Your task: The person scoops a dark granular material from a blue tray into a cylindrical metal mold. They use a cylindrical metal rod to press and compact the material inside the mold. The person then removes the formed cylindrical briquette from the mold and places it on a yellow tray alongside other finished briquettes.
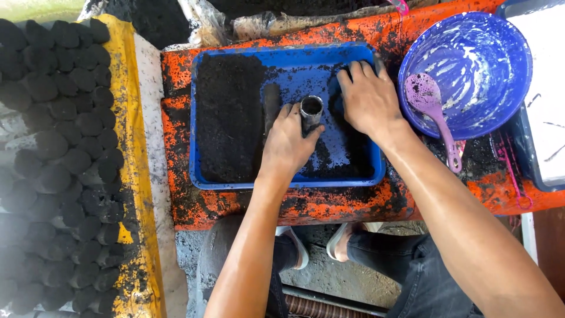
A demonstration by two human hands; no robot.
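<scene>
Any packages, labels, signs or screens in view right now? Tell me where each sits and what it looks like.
No labels, signs or screens show.
Crumpled clear plastic bag: behind the blue tray, at the top edge, dusted with black powder; the only packaging in view.
Left hand: grips a short grey metal tube standing in the tray.
Right hand: flat on black powder in the tray.

short metal tube [311,112], upright, in blue tray [288,182]
</scene>
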